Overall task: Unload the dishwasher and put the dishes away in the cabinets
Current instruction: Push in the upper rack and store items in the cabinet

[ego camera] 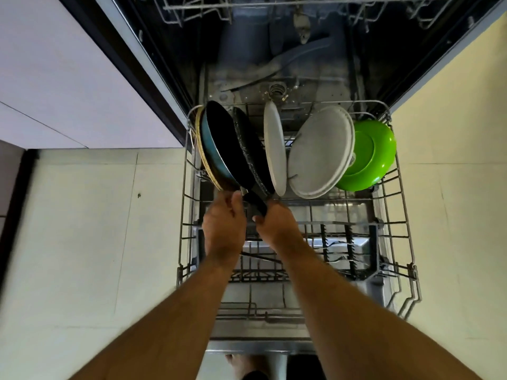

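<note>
The lower dishwasher rack is pulled out over the open door. At its far left stand a blue-sided frying pan and a dark speckled pan, on edge. Right of them stand a white plate, a larger white plate and a green plate. My left hand reaches to the base of the blue pan by its black handle. My right hand grips that handle's near end.
The upper rack sits in the dishwasher tub at the top. Pale floor tiles lie to the left and right of the door. A grey cabinet front is at the left. My foot shows below the door edge.
</note>
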